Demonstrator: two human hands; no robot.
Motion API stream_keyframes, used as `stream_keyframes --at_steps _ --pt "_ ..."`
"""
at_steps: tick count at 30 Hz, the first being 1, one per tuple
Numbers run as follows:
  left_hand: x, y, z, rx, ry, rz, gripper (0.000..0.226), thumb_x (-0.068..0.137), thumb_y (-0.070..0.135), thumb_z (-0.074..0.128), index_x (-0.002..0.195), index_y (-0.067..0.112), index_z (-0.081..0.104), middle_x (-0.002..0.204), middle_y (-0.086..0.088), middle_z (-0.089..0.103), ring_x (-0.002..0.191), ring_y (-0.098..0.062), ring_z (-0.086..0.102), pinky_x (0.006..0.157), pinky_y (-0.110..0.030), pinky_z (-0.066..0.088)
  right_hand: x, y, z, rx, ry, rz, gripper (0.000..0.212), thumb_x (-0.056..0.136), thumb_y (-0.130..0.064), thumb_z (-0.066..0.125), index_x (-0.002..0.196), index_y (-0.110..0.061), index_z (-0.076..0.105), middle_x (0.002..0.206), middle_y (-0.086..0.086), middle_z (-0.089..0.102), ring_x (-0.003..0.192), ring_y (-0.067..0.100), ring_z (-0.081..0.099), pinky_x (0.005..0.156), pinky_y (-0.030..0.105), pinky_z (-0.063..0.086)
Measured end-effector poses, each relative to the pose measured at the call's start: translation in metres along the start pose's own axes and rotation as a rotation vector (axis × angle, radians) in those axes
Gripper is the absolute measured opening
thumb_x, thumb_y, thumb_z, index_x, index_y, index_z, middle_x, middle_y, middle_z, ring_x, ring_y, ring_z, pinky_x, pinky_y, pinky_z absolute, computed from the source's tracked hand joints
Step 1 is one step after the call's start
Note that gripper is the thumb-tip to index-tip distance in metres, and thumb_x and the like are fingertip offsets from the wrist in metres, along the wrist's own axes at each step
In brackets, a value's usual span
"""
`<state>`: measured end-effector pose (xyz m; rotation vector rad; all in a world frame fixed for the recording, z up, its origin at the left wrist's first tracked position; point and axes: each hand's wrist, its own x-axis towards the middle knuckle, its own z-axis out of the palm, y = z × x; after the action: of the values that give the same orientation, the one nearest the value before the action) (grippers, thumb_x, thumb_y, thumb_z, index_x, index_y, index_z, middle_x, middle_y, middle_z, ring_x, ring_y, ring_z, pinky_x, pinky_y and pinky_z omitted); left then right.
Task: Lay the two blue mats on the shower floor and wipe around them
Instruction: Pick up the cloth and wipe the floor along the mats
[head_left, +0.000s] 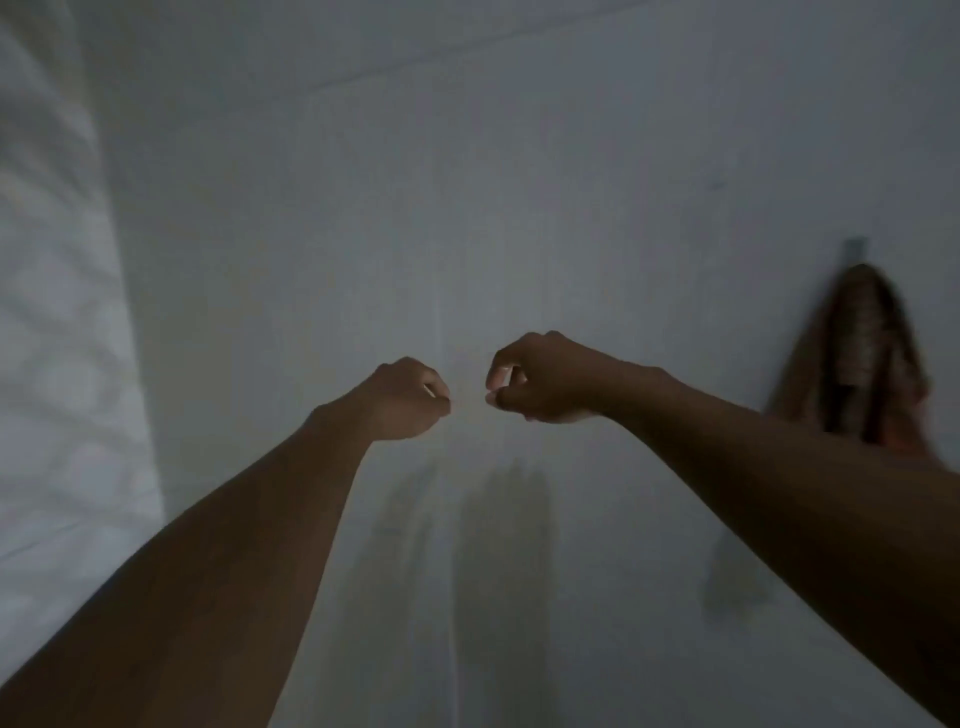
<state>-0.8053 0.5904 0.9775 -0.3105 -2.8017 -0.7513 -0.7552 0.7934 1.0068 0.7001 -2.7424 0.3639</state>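
Note:
Both my arms are stretched out in front of a plain pale wall in dim light. My left hand (408, 397) has its fingers curled in, with the thumb and fingertips pinched together. My right hand (540, 379) is curled the same way, a short gap away from the left. Nothing shows between the fingers of either hand. No blue mat and no shower floor are in view. The picture is blurred.
A brownish patterned cloth (867, 364) hangs from a hook (854, 254) on the wall at the right. A lighter panel or curtain (57, 312) with faint shadow stripes fills the left edge. Shadows of my arms fall on the wall (467, 182) below my hands.

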Motion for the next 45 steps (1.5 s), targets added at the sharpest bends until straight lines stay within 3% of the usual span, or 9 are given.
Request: stream_keyframes --at_steps 5,9,14,18,22,28,34,39,45 --pt "0.025 0.145 0.042 -0.161 0.042 0.309 0.012 0.089 0.029 0.067 0.092 0.022 0.077 0.091 0.003 0.076 0.08 -0.013 0.074 0.082 -0.034 0.062 -0.08 0.071 -0.09 -0.131 0.361 0.199 0.018 0.092 -0.029 0.063 0.098 -0.019 0.076 0.097 0.001 0.075 0.086 0.023 0.07 0.087 0.035 0.056" --pt "0.014 0.231 0.074 -0.237 -0.075 0.456 0.032 0.077 0.057 0.078 0.088 0.026 0.076 0.083 0.005 0.077 0.079 -0.012 0.073 0.08 -0.034 0.061 -0.135 0.119 -0.129 -0.2 0.815 0.4 0.018 0.089 -0.032 0.059 0.095 -0.021 0.071 0.091 0.001 0.073 0.082 0.023 0.068 0.079 0.04 0.057" --pt "0.002 0.282 0.138 -0.131 -0.15 0.463 0.056 0.067 0.065 0.08 0.103 0.023 0.071 0.09 0.003 0.073 0.08 -0.018 0.071 0.077 -0.039 0.061 -0.171 0.173 -0.116 -0.029 0.642 0.777 0.029 0.087 -0.038 0.064 0.102 -0.014 0.061 0.096 0.006 0.066 0.087 0.03 0.064 0.079 0.043 0.056" --pt "0.004 0.281 0.159 -0.158 -0.089 0.446 0.025 0.079 0.037 0.071 0.1 0.023 0.069 0.088 0.001 0.069 0.079 -0.021 0.068 0.074 -0.039 0.061 -0.171 0.189 -0.092 0.046 0.606 0.739 0.025 0.089 -0.023 0.059 0.089 0.0 0.068 0.088 0.019 0.07 0.081 0.036 0.07 0.073 0.048 0.061" --pt "0.009 0.272 0.139 -0.349 -0.177 0.448 0.009 0.083 0.023 0.07 0.09 0.019 0.074 0.08 0.004 0.071 0.075 -0.014 0.069 0.063 -0.025 0.054 -0.164 0.182 -0.109 0.233 0.855 0.699 0.027 0.097 -0.029 0.042 0.097 -0.008 0.059 0.095 0.012 0.063 0.088 0.03 0.062 0.077 0.044 0.053" --pt "0.018 0.236 0.07 -0.734 -0.108 0.315 0.029 0.087 0.019 0.077 0.109 0.0 0.074 0.087 -0.015 0.077 0.067 -0.018 0.07 0.071 -0.034 0.061 -0.127 0.135 -0.141 0.431 1.12 0.451 0.028 0.094 -0.027 0.038 0.106 -0.009 0.055 0.093 -0.001 0.057 0.095 0.022 0.059 0.088 0.047 0.054" --pt "0.003 0.118 0.002 -0.631 -0.131 -0.01 0.022 0.091 0.015 0.066 0.111 0.013 0.074 0.099 -0.015 0.076 0.079 -0.023 0.072 0.075 -0.036 0.061 -0.065 0.062 -0.115 0.519 0.436 0.228 0.044 0.083 -0.043 0.075 0.096 -0.003 0.067 0.086 0.009 0.06 0.072 0.021 0.057 0.051 0.02 0.044" --pt "-0.069 -0.017 -0.029 -0.446 -0.116 -0.387 0.025 0.09 0.018 0.064 0.11 0.008 0.074 0.109 -0.02 0.075 0.094 -0.035 0.073 0.093 -0.051 0.059 0.002 -0.006 -0.029 0.36 -0.006 0.077 0.033 0.083 -0.038 0.076 0.1 -0.011 0.071 0.1 0.008 0.069 0.08 0.016 0.062 0.061 0.026 0.049" --pt "-0.209 -0.146 -0.078 -0.162 -0.054 -0.788 0.038 0.087 0.042 0.072 0.107 0.01 0.072 0.099 -0.01 0.079 0.094 -0.029 0.074 0.078 -0.04 0.06 0.053 -0.146 0.086 0.464 -0.348 -0.106 0.043 0.097 -0.044 0.057 0.105 -0.003 0.067 0.108 0.017 0.067 0.094 0.027 0.063 0.075 0.035 0.05"
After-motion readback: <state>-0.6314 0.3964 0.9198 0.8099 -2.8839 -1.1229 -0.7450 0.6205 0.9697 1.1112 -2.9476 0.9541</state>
